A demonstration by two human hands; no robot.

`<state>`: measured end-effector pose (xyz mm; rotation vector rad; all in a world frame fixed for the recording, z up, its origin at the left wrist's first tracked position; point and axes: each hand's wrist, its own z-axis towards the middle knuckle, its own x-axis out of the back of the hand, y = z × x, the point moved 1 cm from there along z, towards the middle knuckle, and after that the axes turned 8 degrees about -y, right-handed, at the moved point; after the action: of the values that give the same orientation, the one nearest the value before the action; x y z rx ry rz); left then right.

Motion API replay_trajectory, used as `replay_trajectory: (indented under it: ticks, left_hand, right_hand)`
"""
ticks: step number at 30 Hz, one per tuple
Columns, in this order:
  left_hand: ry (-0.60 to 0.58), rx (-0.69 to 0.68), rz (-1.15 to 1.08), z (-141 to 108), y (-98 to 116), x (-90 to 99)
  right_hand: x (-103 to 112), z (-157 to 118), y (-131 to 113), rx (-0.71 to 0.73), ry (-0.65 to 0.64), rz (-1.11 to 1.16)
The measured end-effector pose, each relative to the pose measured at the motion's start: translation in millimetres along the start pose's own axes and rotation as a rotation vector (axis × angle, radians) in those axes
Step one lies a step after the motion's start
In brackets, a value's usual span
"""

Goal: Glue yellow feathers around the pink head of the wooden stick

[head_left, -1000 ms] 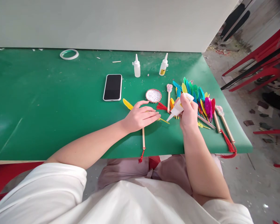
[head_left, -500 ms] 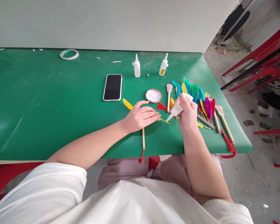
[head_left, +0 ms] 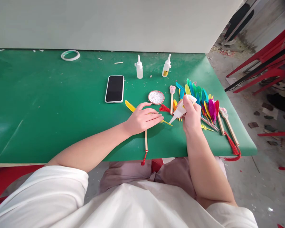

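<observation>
My left hand [head_left: 142,119] holds a yellow feather [head_left: 129,106], its fingers stretched across the middle and its thumb hidden. The feather's bare quill sticks out to the right of the fingertips. From under that hand a wooden stick [head_left: 146,141] with a red tassel [head_left: 143,161] runs toward the table's front edge; its upper end is hidden. My right hand [head_left: 192,114] is closed around a white glue bottle [head_left: 180,110], tipped down to the left. The bottle's nozzle is at the quill's tip; whether they touch I cannot tell.
Colourful feathers [head_left: 199,95] lie beside my right hand, with tasselled wooden sticks [head_left: 229,126] at the right edge. Behind are a round dish of white bits [head_left: 156,97], a phone [head_left: 114,89], two small bottles [head_left: 139,67] and a tape roll [head_left: 70,55]. A pale wall [head_left: 97,25] bounds the table.
</observation>
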<state>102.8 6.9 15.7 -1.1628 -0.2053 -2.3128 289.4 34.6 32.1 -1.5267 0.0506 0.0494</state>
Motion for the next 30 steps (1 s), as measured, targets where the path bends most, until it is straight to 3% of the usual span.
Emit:
replay_trajectory:
  ticks: [30]
  left_hand:
    - [-0.009,0.045,-0.066,-3.0,-1.5,-0.5]
  right_hand:
    - [2.0,1.2,0.3,0.001,0.019,-0.030]
